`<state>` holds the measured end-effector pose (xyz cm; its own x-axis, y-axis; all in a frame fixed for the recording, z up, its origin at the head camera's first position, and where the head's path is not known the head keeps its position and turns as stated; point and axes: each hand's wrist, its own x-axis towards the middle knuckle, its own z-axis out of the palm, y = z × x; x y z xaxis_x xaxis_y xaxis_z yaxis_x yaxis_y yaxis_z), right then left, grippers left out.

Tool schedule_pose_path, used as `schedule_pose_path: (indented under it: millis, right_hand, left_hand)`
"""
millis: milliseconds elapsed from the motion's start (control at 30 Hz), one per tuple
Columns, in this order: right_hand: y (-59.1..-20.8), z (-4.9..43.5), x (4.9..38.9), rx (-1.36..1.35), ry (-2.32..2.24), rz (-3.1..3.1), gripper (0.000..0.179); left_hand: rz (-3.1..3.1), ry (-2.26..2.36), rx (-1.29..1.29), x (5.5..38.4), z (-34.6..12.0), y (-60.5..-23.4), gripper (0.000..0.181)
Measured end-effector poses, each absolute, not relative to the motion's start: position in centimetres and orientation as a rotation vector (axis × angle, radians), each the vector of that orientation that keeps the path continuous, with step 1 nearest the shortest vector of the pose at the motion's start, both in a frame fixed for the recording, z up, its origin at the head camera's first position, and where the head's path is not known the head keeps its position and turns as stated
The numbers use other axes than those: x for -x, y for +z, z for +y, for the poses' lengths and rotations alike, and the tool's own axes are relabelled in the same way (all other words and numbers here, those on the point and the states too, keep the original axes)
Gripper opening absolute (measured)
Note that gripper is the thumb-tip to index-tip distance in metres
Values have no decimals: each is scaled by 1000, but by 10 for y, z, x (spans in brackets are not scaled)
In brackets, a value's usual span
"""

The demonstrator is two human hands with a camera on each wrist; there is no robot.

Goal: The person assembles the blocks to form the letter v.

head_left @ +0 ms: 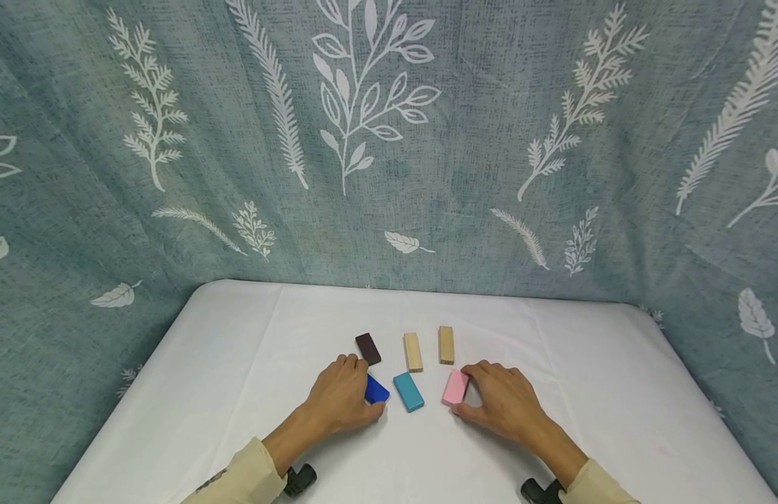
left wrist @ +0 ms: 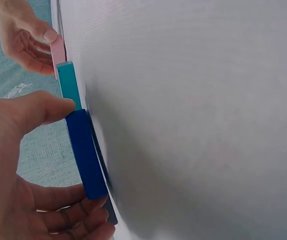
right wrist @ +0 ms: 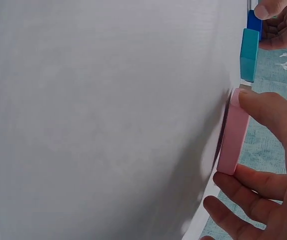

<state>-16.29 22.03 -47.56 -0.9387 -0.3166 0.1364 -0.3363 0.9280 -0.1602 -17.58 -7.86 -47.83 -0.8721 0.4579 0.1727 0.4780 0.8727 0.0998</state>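
Observation:
My left hand (head_left: 343, 393) pinches a dark blue block (head_left: 376, 390) by its two ends, thumb on the near end and fingers at the far one. In the left wrist view a thin dark gap shows beneath the blue block (left wrist: 86, 152). My right hand (head_left: 506, 402) holds a pink block (head_left: 455, 387) the same way; in the right wrist view the pink block (right wrist: 233, 134) spans from thumb to fingers, with shadow under it. A teal block (head_left: 408, 391) lies flat between the hands, closer to the blue one.
Behind these lie a dark brown block (head_left: 368, 348), just past the left fingertips, and two pale wooden blocks, one left (head_left: 413, 351) and one right (head_left: 446, 345). A white cloth covers the table (head_left: 288, 322). A patterned green-blue curtain (head_left: 464, 175) hangs at its back and sides.

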Motion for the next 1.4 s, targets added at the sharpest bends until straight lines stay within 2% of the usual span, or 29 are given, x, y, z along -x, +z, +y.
schedule_pose_path:
  millis: [567,1400]
  right_hand:
    - [-467,217,152,-456,312,-3021,62]
    - [-468,209,128,-431,385,-3031,61]
  left_hand:
    - [-2924,-404,742,172,-82,-474,65]
    - [-2907,-374,854,151,-78,-466,69]
